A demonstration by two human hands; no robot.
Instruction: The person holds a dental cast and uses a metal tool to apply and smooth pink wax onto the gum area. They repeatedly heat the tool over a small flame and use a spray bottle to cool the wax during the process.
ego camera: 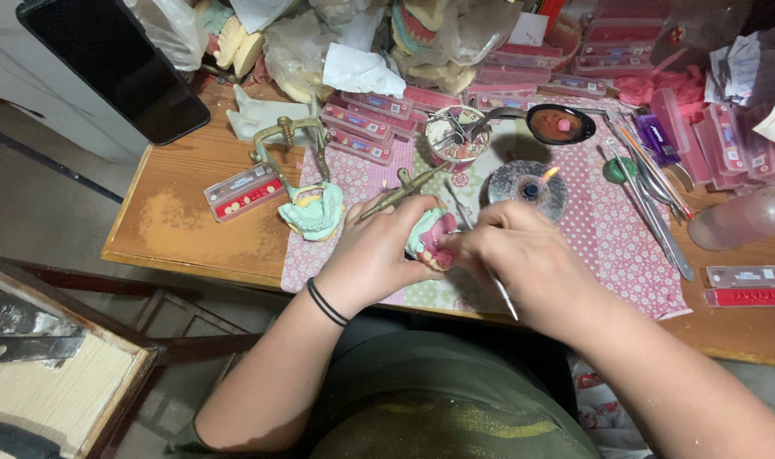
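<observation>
Risk first: our left hand (374, 255) grips the dental model (431, 240) above the desk (179, 221) front edge; our right hand (519, 255), closed on a thin metal tool (504, 295), could slip. The lit burner (530, 185) sits just behind; instruments crowd the right, so little room remains.

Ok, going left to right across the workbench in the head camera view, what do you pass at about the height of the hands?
Flat red tooth card → green dental cast on a brass frame → left hand holding a pink and green denture model → right hand with a thin metal tool → clear plastic bottle.
</observation>
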